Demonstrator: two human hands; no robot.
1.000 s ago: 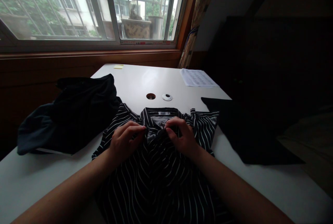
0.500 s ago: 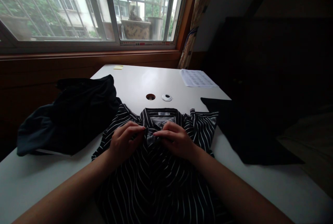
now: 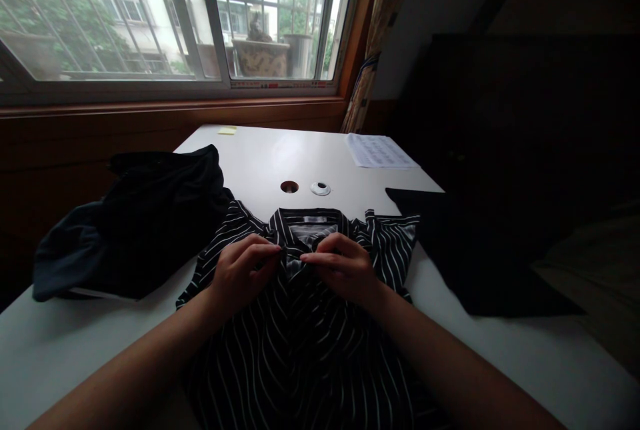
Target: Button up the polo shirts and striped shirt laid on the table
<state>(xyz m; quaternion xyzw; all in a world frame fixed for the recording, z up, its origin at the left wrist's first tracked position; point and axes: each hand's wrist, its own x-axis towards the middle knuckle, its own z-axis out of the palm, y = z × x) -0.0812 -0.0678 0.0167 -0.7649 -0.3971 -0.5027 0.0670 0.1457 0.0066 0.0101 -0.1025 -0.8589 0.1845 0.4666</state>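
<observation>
A black shirt (image 3: 295,357) with thin white stripes lies spread on the white table, its collar at the far side with a pale label inside the neck. My left hand (image 3: 245,269) pinches the shirt's front edge just below the collar on the left. Opposite it, my right hand (image 3: 345,267) pinches the other front edge, thumb and forefinger together. A small gap of lighter inner cloth shows between the two sets of fingertips. Whether a button sits in either pinch is too small and dark to make out.
Dark clothes (image 3: 145,223) are heaped on the table's left. A dark flat cloth (image 3: 465,250) hangs over the right edge. Farther back are a cable hole (image 3: 289,187), its white cover (image 3: 321,189), printed sheets (image 3: 380,151) and a yellow note (image 3: 227,130). A barred window stands behind.
Both hands have shifted very slightly to the right, still pinching the shirt's front edges below the collar. The other things have stayed where they were.
</observation>
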